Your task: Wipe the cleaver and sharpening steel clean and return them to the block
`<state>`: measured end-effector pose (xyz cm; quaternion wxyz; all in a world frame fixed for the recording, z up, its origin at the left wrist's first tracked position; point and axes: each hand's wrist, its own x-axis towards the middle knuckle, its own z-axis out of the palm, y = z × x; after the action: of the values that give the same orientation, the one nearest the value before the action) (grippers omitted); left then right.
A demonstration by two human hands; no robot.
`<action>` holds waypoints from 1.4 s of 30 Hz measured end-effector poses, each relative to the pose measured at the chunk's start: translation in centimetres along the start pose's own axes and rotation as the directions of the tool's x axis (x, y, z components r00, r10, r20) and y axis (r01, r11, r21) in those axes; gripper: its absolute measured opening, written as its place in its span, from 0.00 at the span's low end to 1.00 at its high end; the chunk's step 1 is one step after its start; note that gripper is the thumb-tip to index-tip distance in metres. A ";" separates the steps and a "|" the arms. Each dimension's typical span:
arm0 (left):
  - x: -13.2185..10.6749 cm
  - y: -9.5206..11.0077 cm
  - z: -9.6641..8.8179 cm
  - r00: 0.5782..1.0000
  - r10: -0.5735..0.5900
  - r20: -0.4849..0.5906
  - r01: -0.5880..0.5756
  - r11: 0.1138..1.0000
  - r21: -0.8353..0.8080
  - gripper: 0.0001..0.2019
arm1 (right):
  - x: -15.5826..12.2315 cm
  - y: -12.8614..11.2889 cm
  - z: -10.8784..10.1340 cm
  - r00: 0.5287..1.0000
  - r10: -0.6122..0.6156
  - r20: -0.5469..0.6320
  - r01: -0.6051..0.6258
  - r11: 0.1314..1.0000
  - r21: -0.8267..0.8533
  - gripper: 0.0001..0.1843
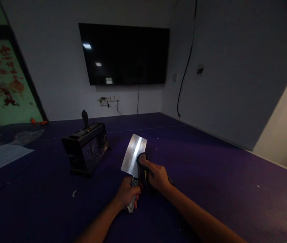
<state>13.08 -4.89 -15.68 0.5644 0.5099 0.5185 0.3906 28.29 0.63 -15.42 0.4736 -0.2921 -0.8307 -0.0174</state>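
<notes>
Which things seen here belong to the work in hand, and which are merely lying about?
In hand:
cleaver, held in the left hand
dark tool, held in the right hand

Apparently just about:
black holder, untouched
white sheet
orange objects

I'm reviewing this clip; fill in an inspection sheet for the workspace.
Surface: purple tabletop, small white scraps scattered on it.
Job's things: cleaver, blade pointing away; dark object at its blade, exact type unclear.
Clutter: papers at left; black stand with a dark handle sticking up.
Grippers: left hand grips the cleaver's handle; right hand holds the dark object.
Cables: black cable hanging on the right-hand wall.
Surroundings: wall-mounted television, screen dark.
</notes>
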 end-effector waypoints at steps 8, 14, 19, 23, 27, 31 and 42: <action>-0.2 0.4 0.1 1.000 0.006 0.000 -0.006 1.000 0.019 0.08 | 0.1 -0.4 0.0 0.998 -0.050 0.044 0.052 0.997 -0.054 0.30; -0.2 0.2 0.2 1.000 0.007 -0.009 -0.007 1.000 0.016 0.07 | 0.3 -0.7 -0.2 0.994 -0.061 0.089 0.069 0.993 -0.094 0.35; -0.1 0.0 0.2 1.000 0.021 0.002 -0.021 1.000 0.014 0.07 | 0.7 -0.9 -0.5 0.989 -0.035 0.141 0.052 0.992 -0.114 0.38; -0.2 0.2 0.1 0.999 0.017 0.050 -0.021 0.998 0.062 0.09 | 1.3 -1.0 -1.1 0.985 0.054 0.166 -0.026 0.986 -0.164 0.42; -0.2 0.1 -0.1 0.997 0.026 0.079 -0.033 0.996 0.083 0.10 | 1.7 -1.0 -1.4 0.980 0.119 0.159 -0.087 0.977 -0.197 0.44; -0.1 0.0 -0.1 0.997 0.033 0.073 -0.038 0.997 0.067 0.11 | 1.7 -1.2 -1.2 0.984 0.120 0.130 -0.095 0.979 -0.182 0.41; -0.1 0.0 -0.1 0.999 0.032 0.021 -0.033 0.997 0.068 0.03 | 0.9 -1.8 -0.6 0.991 0.032 0.131 -0.020 0.996 -0.092 0.36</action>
<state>12.99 -4.98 -15.65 0.5454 0.5410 0.5175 0.3768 27.54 -0.61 -13.89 0.4040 -0.3246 -0.8547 -0.0294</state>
